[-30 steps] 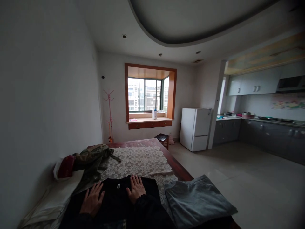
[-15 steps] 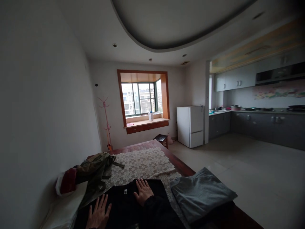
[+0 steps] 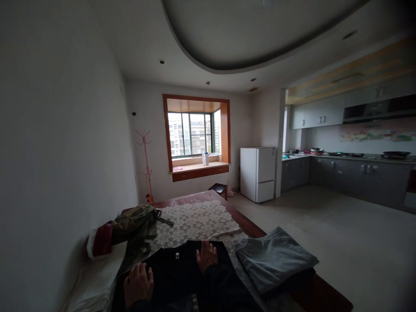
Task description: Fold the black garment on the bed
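Both hands rest palm-down on a black garment (image 3: pixel 177 271) spread flat at the near end of a wooden table (image 3: pixel 250 229). Left hand (image 3: pixel 138 284) lies on the garment's left part with fingers loosely curled inward, gripping nothing that can be made out. Right hand (image 3: pixel 206 255) lies further forward on the right part, fingers extended and slightly spread, flat against the cloth and holding nothing; the dark sleeve behind it merges with the garment, so the wrist line is hard to separate. A small white neck label (image 3: pixel 177 255) shows between the two hands, which indicates the collar end points away from the person. The flat, pressing posture appears suited to keeping the fabric smooth and in place. A white lace cloth (image 3: pixel 195 221) covers the tabletop beyond the garment and passes under its far edge. To the right, just beside the garment, a folded grey garment (image 3: pixel 274 262) sits squarely near the table's edge. To the left, an olive jacket (image 3: pixel 136 219) lies crumpled against the wall, beside a red and white bundle (image 3: pixel 101 239), with pale folded fabric (image 3: pixel 97 281) stacked nearer the person. Lighting is dim; finer detail of the black cloth cannot be judged.
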`<state>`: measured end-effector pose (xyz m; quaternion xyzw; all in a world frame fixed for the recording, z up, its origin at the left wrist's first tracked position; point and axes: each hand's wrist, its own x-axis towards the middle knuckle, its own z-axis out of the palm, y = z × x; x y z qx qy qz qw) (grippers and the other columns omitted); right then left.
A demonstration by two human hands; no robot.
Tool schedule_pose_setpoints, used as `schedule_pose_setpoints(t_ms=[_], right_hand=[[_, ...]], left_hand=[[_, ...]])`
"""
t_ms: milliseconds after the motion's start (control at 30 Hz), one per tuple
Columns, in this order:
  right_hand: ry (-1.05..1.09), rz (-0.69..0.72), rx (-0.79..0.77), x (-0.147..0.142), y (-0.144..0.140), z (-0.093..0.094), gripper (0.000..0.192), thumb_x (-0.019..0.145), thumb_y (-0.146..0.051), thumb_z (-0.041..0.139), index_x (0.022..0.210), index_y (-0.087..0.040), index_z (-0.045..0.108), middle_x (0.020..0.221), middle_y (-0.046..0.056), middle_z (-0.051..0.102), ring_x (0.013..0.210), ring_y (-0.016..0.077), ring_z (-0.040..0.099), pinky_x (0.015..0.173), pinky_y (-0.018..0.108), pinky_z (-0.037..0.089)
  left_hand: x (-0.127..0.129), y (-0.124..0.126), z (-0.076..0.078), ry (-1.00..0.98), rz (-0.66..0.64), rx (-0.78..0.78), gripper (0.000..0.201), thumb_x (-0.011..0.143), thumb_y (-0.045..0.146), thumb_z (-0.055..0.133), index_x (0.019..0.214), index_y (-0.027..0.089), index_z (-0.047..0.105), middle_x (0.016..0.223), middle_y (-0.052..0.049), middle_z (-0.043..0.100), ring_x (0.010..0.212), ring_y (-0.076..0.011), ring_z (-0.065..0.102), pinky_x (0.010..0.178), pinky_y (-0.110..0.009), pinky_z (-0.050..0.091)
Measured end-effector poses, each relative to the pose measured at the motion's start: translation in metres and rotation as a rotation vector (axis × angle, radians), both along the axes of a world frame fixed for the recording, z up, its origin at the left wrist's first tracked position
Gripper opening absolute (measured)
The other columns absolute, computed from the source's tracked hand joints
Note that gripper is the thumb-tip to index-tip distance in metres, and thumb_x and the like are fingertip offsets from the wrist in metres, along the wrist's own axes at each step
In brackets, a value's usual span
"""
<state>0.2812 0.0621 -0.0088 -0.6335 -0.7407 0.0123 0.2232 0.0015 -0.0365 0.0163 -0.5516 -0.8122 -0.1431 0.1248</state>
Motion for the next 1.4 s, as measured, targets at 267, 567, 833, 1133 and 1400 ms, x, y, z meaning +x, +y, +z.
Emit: schedule_pose_setpoints(t_ms=[267,567,833,1133,1400], right_hand=[[-0.037,0.021,-0.141,0.021,-0.024,0.012,0.057,0.096,-0.03,0.038,0.149,-0.018,0.055,0.156,0.012,0.052,0.145,0.0338,0.044,0.12,0.05,0.03],[-0.035,0.175,-0.125,0.042,-0.056,0.009,0.053,0.099,-0.027,0.037,0.147,-0.02,0.055,0.154,0.011,0.054,0.147,0.0285,0.041,0.123,0.042,0.023],[-0.083,0.205,-0.154,0.052,-0.079,0.007,0.059,0.101,-0.036,0.032,0.157,-0.021,0.043,0.167,0.006,0.035,0.155,0.0228,0.028,0.126,0.042,0.013],[-0.136,0.205,-0.207,0.064,-0.102,0.004,0.062,0.104,-0.043,0.026,0.162,-0.022,0.031,0.17,0.006,0.027,0.158,0.0218,0.017,0.126,0.044,0.006],[-0.147,0.199,-0.206,0.071,-0.127,-0.003,0.067,0.104,-0.05,0.028,0.163,-0.02,0.028,0.171,0.007,0.02,0.158,0.023,0.015,0.126,0.043,0.004]], left_hand=[[0.002,-0.024,0.01,-0.118,-0.092,0.001,0.038,0.092,0.018,0.039,0.108,0.021,0.073,0.113,-0.012,0.072,0.109,-0.0298,0.065,0.093,-0.043,0.048],[0.003,-0.05,-0.002,-0.162,-0.159,-0.052,0.043,0.094,0.025,0.039,0.125,0.016,0.067,0.132,-0.012,0.069,0.128,-0.0234,0.06,0.109,-0.036,0.042],[0.009,-0.071,-0.005,-0.172,-0.187,-0.138,0.058,0.096,0.033,0.037,0.147,0.013,0.055,0.16,-0.015,0.047,0.149,-0.027,0.041,0.122,-0.046,0.03],[0.015,-0.099,-0.01,-0.131,-0.171,-0.182,0.062,0.099,0.039,0.033,0.156,0.017,0.044,0.164,-0.012,0.041,0.154,-0.0293,0.032,0.125,-0.051,0.022],[0.022,-0.136,-0.012,-0.09,-0.186,-0.199,0.066,0.101,0.047,0.028,0.158,0.015,0.039,0.166,-0.011,0.037,0.156,-0.0303,0.028,0.125,-0.052,0.019]])
